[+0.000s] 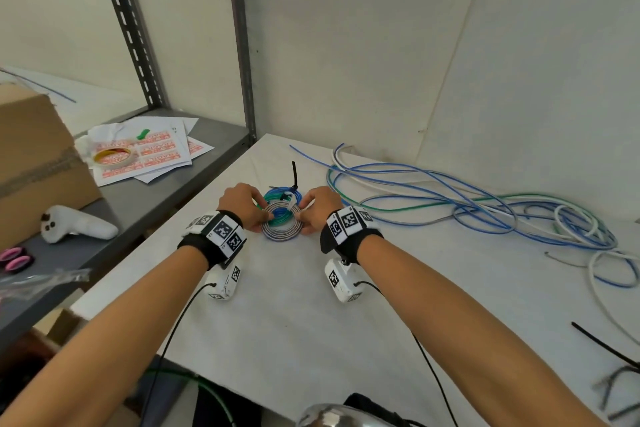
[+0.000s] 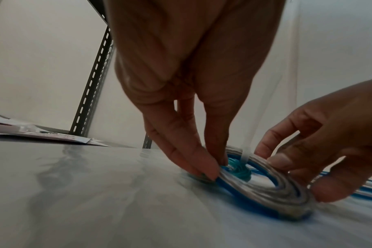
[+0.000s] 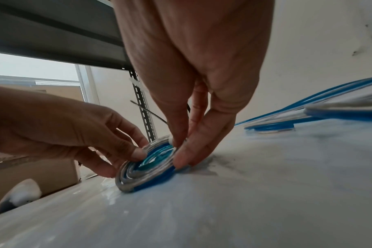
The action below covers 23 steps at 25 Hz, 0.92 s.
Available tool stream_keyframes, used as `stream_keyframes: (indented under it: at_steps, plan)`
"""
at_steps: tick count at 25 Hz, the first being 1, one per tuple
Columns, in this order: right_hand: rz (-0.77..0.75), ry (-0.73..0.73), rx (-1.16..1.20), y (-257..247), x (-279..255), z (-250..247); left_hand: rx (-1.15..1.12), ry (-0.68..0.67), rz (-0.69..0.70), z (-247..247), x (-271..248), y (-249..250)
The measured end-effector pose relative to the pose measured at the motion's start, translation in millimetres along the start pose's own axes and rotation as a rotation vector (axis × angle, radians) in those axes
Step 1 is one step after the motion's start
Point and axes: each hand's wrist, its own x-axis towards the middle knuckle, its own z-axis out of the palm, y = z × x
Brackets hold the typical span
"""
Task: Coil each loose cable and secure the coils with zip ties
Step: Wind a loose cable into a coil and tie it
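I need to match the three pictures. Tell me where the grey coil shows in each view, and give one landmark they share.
Head: grey coil at centre, on the table, between left hand and right hand.
Left wrist: lower right, coil under the fingertips.
Right wrist: centre, slightly low, coil tilted on edge.
Shared landmark: the slotted shelf post.
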Motion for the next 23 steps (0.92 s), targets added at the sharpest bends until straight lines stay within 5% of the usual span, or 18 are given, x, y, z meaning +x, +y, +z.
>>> stream_keyframes:
  at_steps: [8, 12, 20, 23]
  plan:
    - [-0.095, 0.015, -0.315, 9.0, -11.4, -37.1, 0.384, -0.085, 0.056, 9.7, -37.9, 15.4]
    - [-0.047, 0.1, -0.501, 35.7, -23.0, -92.6, 0.156, -0.277, 0.217, 41.6, -48.7, 51.5]
    - [0.148, 0.085, -0.527, 85.2, -47.6, -139.9, 0.35, -0.153, 0.31, 123.3, -17.3, 118.8]
    - [0.177, 0.192, -0.545, 93.5, -46.4, -146.2, 0.067, -0.224, 0.349, 118.0, -20.6, 128.8]
